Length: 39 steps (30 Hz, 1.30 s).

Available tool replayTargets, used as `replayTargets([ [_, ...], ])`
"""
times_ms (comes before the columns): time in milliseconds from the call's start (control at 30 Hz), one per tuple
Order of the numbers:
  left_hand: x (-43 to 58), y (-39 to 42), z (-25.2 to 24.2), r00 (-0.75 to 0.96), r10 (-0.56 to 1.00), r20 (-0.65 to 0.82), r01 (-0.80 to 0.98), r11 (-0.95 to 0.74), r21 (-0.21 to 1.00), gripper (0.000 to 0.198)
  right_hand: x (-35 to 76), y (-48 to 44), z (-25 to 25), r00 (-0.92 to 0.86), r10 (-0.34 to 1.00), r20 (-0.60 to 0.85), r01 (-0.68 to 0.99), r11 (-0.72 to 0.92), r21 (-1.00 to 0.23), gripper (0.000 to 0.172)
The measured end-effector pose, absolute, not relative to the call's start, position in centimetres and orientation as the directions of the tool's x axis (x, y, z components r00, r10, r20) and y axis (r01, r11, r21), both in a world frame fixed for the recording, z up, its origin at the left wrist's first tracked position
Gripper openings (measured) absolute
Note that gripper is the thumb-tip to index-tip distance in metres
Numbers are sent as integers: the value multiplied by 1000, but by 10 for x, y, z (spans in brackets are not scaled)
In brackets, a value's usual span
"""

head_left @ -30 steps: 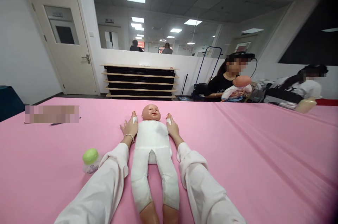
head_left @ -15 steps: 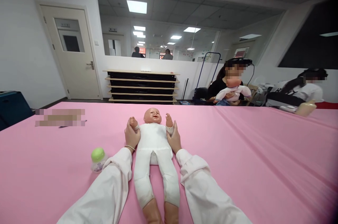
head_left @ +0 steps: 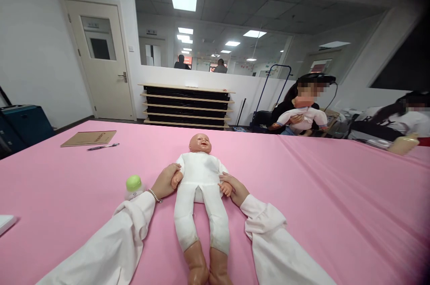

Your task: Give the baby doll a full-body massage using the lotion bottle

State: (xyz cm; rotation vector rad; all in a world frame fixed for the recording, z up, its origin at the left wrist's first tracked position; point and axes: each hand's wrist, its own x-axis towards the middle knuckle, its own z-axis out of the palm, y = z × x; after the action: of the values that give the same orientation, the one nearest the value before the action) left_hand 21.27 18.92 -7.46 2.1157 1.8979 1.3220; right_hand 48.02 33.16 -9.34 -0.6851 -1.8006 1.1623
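A baby doll point(head_left: 199, 169) in a white suit lies on its back on a pink-covered table point(head_left: 302, 213), its head at the far end and its bare feet towards me. My left hand point(head_left: 165, 182) is closed round the doll's arm on the left, just above its small hand point(head_left: 176, 180). On the other side my right hand point(head_left: 237, 189) wraps the doll's other forearm, with that little hand point(head_left: 225, 188) showing beneath my fingers. Both doll arms lie down along its sides. Close to my left wrist stands a small bottle with a green cap point(head_left: 133, 183), partly behind my sleeve.
A brown notebook point(head_left: 89, 138) and a pen point(head_left: 102, 146) lie at the far left of the table. A white object point(head_left: 6, 222) sits at the left edge. Across the table a person point(head_left: 282, 112) holds another doll point(head_left: 300, 119); a second person point(head_left: 403, 117) is further right.
Both my hands have moved the doll's arms from raised beside its head down to its sides. The view has shifted slightly, bringing the white object into sight at left.
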Motion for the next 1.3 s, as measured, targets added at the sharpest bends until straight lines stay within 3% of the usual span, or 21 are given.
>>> replayTargets([
  [100,207,179,-73,-42,843,535,806,-288,518,42,476,328,-90,-452,856,251,-31,266,-964,26],
  [200,206,176,-73,-75,840,537,791,-279,545,43,475,324,-83,-467,850,243,-2,274,-962,30],
  [300,212,183,-73,-170,818,549,768,-240,595,35,481,324,-77,-506,783,362,70,456,-887,35],
  [367,217,192,-73,-243,797,553,753,-204,625,30,483,327,-77,-528,712,464,101,595,-798,49],
  [500,223,220,-75,-367,744,558,734,-137,665,37,470,343,-82,-478,640,601,208,748,-631,67],
  [767,218,283,-77,-586,684,433,666,103,738,53,421,370,-68,-223,660,717,285,748,-600,54],
  [967,209,299,-76,-620,712,331,671,262,694,52,410,390,-65,-275,665,694,318,744,-587,46],
  [1100,205,305,-77,-614,731,298,690,315,652,44,411,406,-77,-356,724,590,374,689,-620,45],
  [1300,204,303,-77,-609,735,297,691,309,653,43,414,408,-79,-382,752,537,432,659,-616,48],
])
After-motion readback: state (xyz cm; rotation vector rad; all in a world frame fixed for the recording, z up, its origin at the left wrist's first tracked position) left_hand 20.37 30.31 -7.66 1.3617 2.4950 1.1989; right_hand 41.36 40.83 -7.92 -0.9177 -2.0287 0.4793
